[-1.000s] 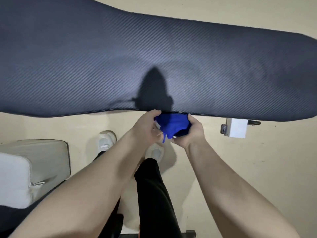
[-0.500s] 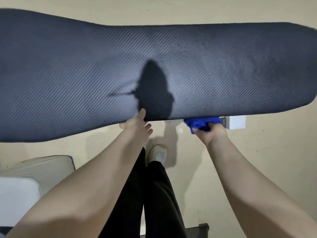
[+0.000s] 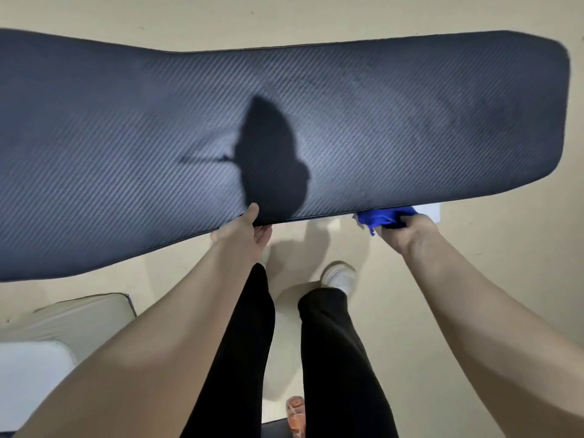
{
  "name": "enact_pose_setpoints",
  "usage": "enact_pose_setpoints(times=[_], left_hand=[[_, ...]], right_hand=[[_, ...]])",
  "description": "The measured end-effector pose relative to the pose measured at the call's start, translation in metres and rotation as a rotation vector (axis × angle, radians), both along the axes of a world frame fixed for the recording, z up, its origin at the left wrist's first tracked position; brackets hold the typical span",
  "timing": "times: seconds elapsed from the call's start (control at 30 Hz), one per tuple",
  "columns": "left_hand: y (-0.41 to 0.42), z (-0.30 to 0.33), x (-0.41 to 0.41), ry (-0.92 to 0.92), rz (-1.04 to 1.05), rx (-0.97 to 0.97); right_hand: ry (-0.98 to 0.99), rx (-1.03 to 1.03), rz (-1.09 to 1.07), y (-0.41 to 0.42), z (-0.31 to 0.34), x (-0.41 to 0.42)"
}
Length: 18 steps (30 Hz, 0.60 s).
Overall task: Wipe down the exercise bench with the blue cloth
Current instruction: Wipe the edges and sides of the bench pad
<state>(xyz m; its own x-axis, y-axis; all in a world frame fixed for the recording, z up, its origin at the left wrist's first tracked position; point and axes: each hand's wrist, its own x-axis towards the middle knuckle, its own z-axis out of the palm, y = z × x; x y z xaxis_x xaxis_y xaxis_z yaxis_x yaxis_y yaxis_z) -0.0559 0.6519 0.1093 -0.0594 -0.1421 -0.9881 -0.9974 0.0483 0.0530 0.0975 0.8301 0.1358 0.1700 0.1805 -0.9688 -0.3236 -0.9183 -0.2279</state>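
The dark padded exercise bench [image 3: 379, 121] stretches across the upper half of the view, with a shadow near its middle. My right hand [image 3: 407, 230] grips the bunched blue cloth [image 3: 384, 216] and presses it against the bench's near edge, toward the right end. My left hand [image 3: 241, 232] rests on the near edge at the middle, thumb on top of the pad and fingers curled under it. The undersides of both hands are hidden.
My legs in black trousers and a white shoe [image 3: 339, 275] stand on the beige floor below the bench. A beige and white cushion [image 3: 47, 339] lies at the lower left. A small orange bottle [image 3: 295, 415] sits at the bottom. A white box [image 3: 431, 211] peeks out under the bench's right end.
The left hand let go of the cloth and moved to the bench edge. The right hand carried the cloth to the right along the near edge.
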Motion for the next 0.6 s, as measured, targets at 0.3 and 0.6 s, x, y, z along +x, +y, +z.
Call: enact_pose_setpoints(times=[0.3,0.6], left_hand=[[0.033,0.003,0.025,0.101,0.107,-0.181],[0.149,0.019,0.154,0.017,0.035,0.062]], right_hand=[[0.069,-0.144,0.341,-0.033,-0.026,-0.008],[0.015,0.032,0.117,0.097,-0.024,0.103]])
